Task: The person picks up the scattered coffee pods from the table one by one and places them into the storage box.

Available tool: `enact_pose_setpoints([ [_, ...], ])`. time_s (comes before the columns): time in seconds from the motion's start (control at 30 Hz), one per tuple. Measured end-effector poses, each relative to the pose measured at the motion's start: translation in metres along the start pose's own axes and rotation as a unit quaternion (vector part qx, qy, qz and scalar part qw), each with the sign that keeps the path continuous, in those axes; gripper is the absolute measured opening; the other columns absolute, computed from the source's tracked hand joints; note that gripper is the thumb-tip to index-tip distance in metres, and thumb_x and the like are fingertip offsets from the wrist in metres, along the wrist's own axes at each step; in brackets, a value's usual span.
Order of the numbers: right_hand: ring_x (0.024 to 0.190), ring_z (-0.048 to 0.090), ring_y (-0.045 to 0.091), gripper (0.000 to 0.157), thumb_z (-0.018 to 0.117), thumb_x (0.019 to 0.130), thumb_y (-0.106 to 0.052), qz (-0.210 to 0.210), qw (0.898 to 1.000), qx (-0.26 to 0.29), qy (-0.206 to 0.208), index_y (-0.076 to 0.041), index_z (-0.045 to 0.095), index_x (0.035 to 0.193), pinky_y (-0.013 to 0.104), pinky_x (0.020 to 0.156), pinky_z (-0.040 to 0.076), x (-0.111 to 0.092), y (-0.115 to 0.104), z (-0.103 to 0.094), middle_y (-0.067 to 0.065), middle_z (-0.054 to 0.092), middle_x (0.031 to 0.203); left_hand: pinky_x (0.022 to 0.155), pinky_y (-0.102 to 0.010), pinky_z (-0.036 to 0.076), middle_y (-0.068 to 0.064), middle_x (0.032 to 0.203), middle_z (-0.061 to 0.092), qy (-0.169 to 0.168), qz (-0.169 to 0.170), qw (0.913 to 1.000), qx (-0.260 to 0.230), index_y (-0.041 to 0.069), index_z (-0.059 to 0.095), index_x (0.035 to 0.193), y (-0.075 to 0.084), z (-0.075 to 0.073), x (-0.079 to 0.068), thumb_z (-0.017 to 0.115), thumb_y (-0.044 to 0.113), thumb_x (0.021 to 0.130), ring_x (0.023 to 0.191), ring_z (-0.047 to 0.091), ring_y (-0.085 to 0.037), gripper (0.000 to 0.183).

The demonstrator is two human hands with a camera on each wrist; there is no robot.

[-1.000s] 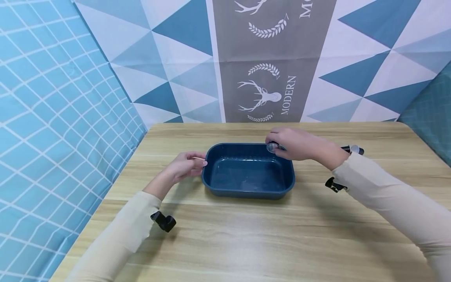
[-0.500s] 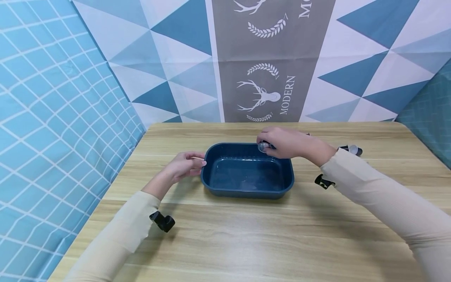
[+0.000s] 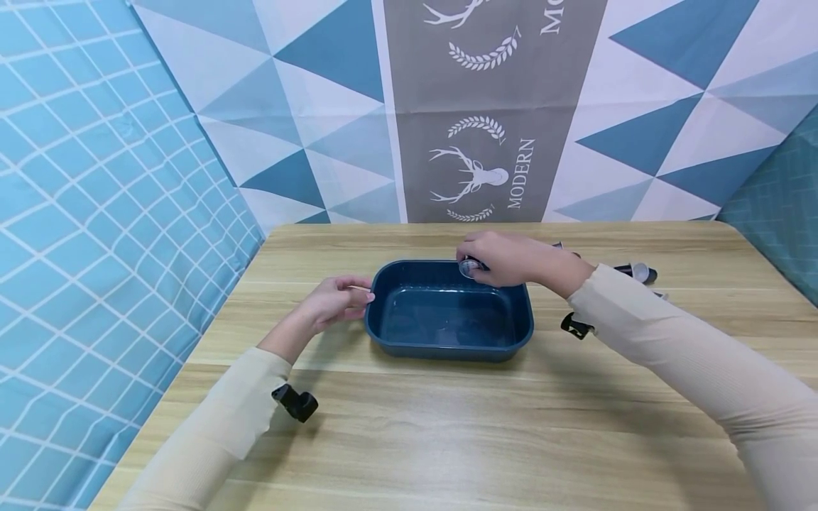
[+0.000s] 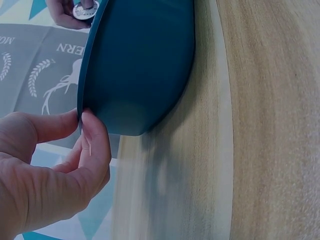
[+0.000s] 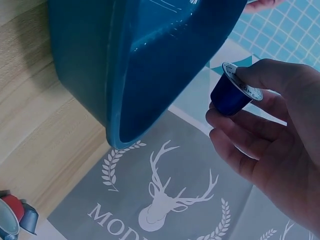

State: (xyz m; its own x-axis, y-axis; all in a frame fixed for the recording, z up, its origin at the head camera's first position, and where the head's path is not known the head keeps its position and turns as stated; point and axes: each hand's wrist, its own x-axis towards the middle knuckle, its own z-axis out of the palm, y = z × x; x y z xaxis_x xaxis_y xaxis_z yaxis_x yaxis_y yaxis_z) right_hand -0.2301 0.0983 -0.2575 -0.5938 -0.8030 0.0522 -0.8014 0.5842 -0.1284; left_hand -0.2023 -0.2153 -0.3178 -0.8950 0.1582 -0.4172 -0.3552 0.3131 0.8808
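A dark blue rectangular basin (image 3: 447, 351) stands on the wooden table, its inner floor bare in the head view. My left hand (image 3: 335, 304) pinches its left rim between thumb and fingers, as the left wrist view (image 4: 55, 175) confirms. Over the basin's back edge, right of the middle, my right hand (image 3: 505, 257) holds a blue coffee capsule (image 5: 230, 95) with a pale printed lid. The thumb presses on the lid and fingers support the cup from beneath. From the head view only the capsule's lid (image 3: 469, 267) shows clearly, tilted toward the camera.
Several more coffee capsules (image 3: 640, 272) lie on the table right of the basin, some partly behind my right forearm. A red capsule (image 5: 14, 206) appears among them in the right wrist view. A patterned cloth (image 3: 473, 113) rises behind the table's back edge.
My right hand has moved left along the basin's back edge, carrying the coffee capsule. More capsules behind the forearm have come into sight. My left hand stays on the rim.
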Motion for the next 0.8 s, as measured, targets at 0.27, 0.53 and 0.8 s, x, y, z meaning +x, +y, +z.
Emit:
enact_pose_setpoints([
  [0.27,0.089,0.06,0.021,0.019,0.063,0.09,-0.007,0.001,1.0,-0.002,-0.016,-0.001,0.065,0.108,0.037,0.083,0.056,0.008,-0.003,-0.001,0.013,0.067,0.105,0.088,-0.026,0.058,0.002,0.1,0.063,0.005,-0.001,1.0,0.005,-0.001,0.048,0.136,0.0,0.001,0.001,0.06,0.01,0.096,0.087,0.062,-0.006,0.043],
  [0.53,0.089,0.06,0.022,0.018,0.063,0.091,-0.009,0.0,1.0,-0.009,-0.023,-0.003,0.066,0.108,0.037,0.085,0.056,0.017,-0.007,0.003,0.012,0.067,0.105,0.088,-0.025,0.057,0.003,0.098,0.062,0.006,0.0,1.0,0.001,-0.001,0.049,0.135,0.0,0.002,-0.002,0.06,0.009,0.096,0.088,0.06,-0.007,0.042],
  [0.8,0.089,0.061,0.022,0.018,0.062,0.09,-0.008,-0.016,1.0,0.002,-0.022,-0.003,0.066,0.106,0.037,0.084,0.055,0.026,-0.011,0.003,0.012,0.068,0.105,0.081,-0.021,0.057,0.003,0.097,0.062,0.007,0.005,1.0,0.003,-0.002,0.049,0.134,0.0,0.002,-0.003,0.06,0.009,0.096,0.087,0.061,-0.005,0.042],
])
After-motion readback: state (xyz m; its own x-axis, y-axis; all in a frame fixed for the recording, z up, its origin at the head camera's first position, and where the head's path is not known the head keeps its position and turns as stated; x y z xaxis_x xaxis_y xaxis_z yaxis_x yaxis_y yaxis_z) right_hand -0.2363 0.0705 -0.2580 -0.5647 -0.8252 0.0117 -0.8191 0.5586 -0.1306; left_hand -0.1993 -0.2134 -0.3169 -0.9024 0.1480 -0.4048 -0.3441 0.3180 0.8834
